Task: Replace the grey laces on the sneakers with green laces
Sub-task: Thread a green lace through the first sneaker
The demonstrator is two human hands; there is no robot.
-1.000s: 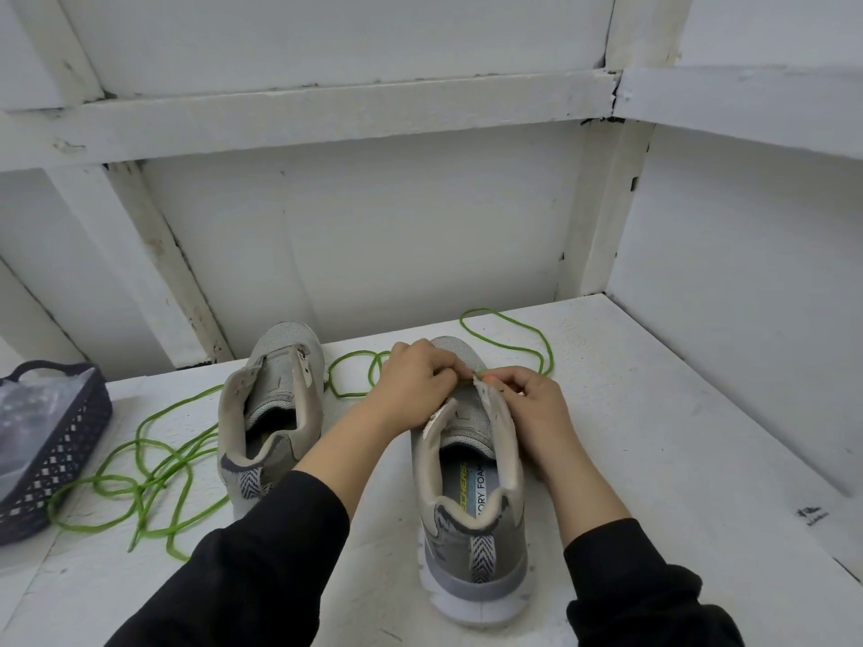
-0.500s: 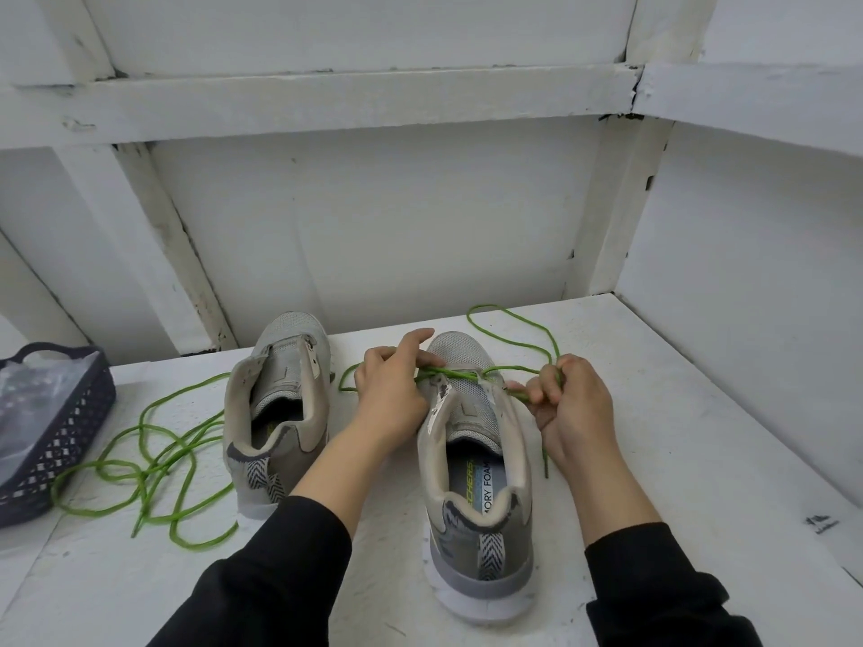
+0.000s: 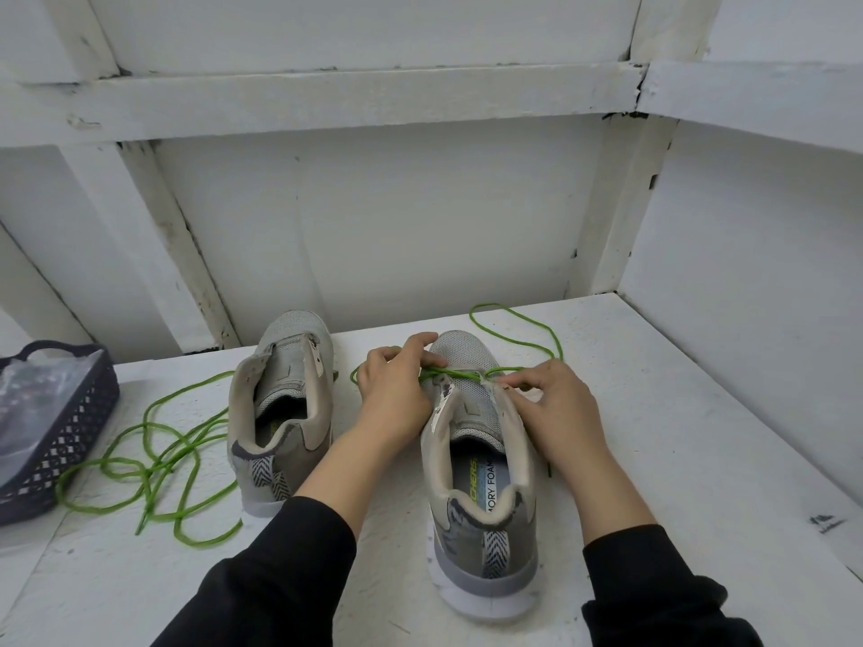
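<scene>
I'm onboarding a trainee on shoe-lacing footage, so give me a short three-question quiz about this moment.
1. True or false: the left sneaker and the right sneaker both stand with heels toward the camera.
2. The dark basket sits: A) at the table's left edge; B) between the sneakers; C) right of both sneakers.
3. Fill in: the left hand and right hand hold the green lace across the ___ sneaker.
Key: 1 true; 2 A; 3 right.
</scene>
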